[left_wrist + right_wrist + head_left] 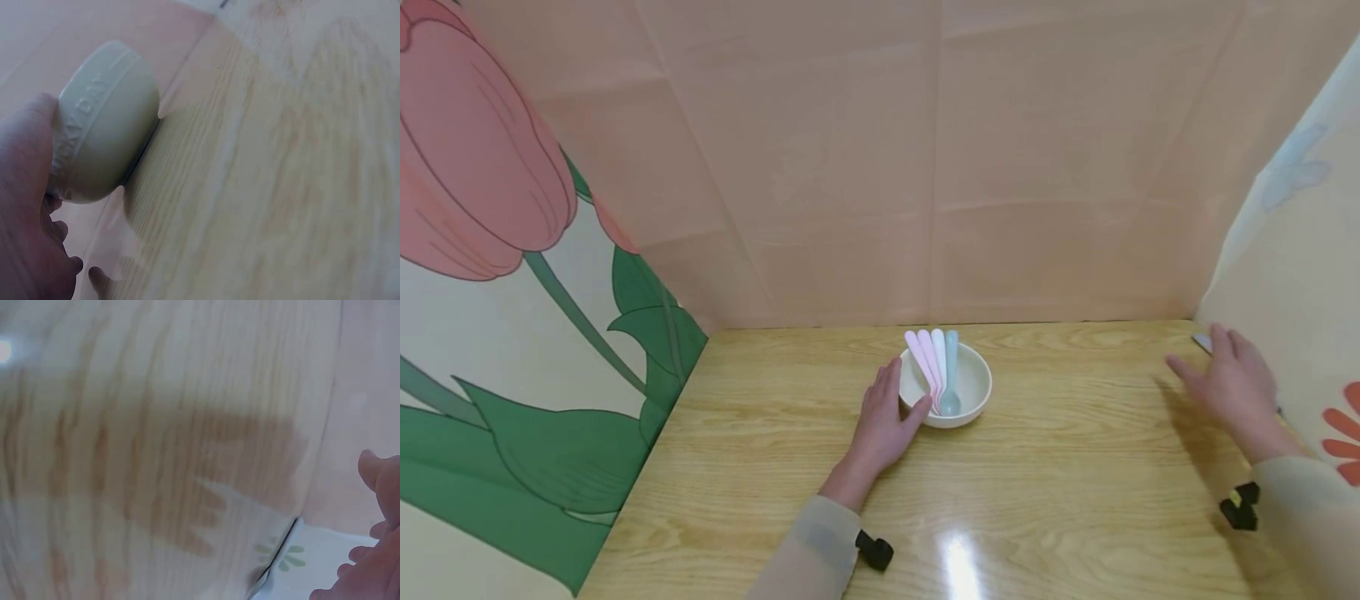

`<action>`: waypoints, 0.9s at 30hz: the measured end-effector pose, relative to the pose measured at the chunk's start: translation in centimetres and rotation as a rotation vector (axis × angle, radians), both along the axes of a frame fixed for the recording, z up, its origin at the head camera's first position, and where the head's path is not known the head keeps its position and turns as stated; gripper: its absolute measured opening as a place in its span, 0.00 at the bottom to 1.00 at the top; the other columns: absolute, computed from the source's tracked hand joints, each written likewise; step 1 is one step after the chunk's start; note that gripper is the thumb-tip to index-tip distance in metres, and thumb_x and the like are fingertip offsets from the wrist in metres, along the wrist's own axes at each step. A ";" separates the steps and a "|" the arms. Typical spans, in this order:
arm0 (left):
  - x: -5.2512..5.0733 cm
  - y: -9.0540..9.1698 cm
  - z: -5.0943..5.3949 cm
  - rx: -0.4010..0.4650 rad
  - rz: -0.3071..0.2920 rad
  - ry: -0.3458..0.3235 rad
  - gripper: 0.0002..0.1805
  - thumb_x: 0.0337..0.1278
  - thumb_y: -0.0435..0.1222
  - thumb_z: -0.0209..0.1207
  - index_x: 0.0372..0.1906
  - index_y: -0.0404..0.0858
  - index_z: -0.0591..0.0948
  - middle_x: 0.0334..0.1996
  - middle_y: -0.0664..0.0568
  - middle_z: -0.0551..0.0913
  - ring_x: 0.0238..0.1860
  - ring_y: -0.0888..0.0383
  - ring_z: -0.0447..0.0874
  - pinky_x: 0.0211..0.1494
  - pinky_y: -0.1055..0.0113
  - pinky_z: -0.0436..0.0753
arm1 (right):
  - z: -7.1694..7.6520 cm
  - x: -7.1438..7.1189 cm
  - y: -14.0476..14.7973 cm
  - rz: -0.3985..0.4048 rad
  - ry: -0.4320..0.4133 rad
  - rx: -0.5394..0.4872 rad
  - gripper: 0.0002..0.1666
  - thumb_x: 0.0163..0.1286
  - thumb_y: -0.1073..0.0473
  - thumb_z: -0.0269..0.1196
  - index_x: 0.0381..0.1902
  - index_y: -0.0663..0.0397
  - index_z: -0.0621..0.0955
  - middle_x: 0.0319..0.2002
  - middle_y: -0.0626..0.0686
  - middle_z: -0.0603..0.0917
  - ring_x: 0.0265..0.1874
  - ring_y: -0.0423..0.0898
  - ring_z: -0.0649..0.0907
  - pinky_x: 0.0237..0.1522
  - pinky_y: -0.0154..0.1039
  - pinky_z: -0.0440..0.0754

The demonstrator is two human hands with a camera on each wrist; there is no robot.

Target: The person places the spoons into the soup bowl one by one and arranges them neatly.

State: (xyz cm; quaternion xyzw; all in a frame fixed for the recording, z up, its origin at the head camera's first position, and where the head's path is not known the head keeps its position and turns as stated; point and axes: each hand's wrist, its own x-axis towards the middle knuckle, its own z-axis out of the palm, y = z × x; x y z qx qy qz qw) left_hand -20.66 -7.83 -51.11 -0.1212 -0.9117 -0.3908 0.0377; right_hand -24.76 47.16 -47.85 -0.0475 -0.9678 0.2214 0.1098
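A small cream bowl (976,392) stands upright on the wooden table. Several small spoons lean in it: pink spoons (919,350), a whitish spoon (938,350) and a blue-green spoon (952,379). My left hand (880,417) rests against the bowl's left side, with fairly straight fingers and the thumb at the front rim. Raised lettering shows on the bowl's (115,125) outer wall in the left wrist view, where the spoons are hidden. Far to the right, my right hand (1236,383) hovers over the table edge with spread fingers, holding nothing visible.
A plain pinkish cloth (925,208) hangs behind the table (1075,467). Tulip-printed cloth (512,333) borders the left side, and flower-printed cloth (1300,317) the right. A pale grey sliver (1202,342) shows beside my right hand; its kind is unclear.
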 end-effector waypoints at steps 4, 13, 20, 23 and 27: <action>0.0 -0.1 -0.1 0.010 -0.009 0.018 0.52 0.83 0.66 0.48 0.92 0.42 0.45 0.90 0.42 0.51 0.89 0.41 0.45 0.89 0.42 0.49 | -0.2 0.2 0.6 -0.004 -0.026 0.021 0.63 0.85 0.33 0.57 0.87 0.72 0.39 0.81 0.86 0.40 0.76 0.88 0.49 0.77 0.81 0.48; 0.1 -0.1 0.1 0.015 -0.015 0.023 0.52 0.83 0.66 0.48 0.92 0.40 0.46 0.90 0.41 0.52 0.90 0.41 0.44 0.89 0.42 0.48 | -1.5 0.1 2.3 0.009 -0.016 0.059 0.63 0.84 0.35 0.58 0.86 0.74 0.40 0.76 0.90 0.48 0.71 0.90 0.55 0.71 0.83 0.56; 0.1 0.0 0.1 0.010 -0.009 0.024 0.52 0.83 0.66 0.48 0.92 0.42 0.45 0.90 0.41 0.52 0.89 0.40 0.46 0.89 0.40 0.50 | -1.7 0.2 2.5 0.011 -0.057 0.073 0.63 0.85 0.33 0.57 0.85 0.75 0.39 0.76 0.90 0.47 0.71 0.90 0.54 0.70 0.83 0.57; 0.1 0.0 0.2 0.009 -0.008 0.027 0.52 0.83 0.66 0.49 0.92 0.41 0.45 0.90 0.41 0.52 0.89 0.39 0.46 0.89 0.40 0.50 | -1.5 0.4 2.3 0.010 -0.061 0.085 0.63 0.84 0.33 0.57 0.84 0.79 0.43 0.74 0.91 0.51 0.69 0.91 0.57 0.65 0.85 0.61; 0.2 -0.1 0.3 0.007 -0.009 0.026 0.52 0.83 0.65 0.49 0.92 0.41 0.46 0.90 0.41 0.52 0.89 0.39 0.46 0.89 0.40 0.49 | -1.5 0.5 2.3 0.008 -0.075 0.096 0.62 0.84 0.33 0.56 0.83 0.81 0.45 0.71 0.91 0.56 0.66 0.90 0.61 0.60 0.84 0.65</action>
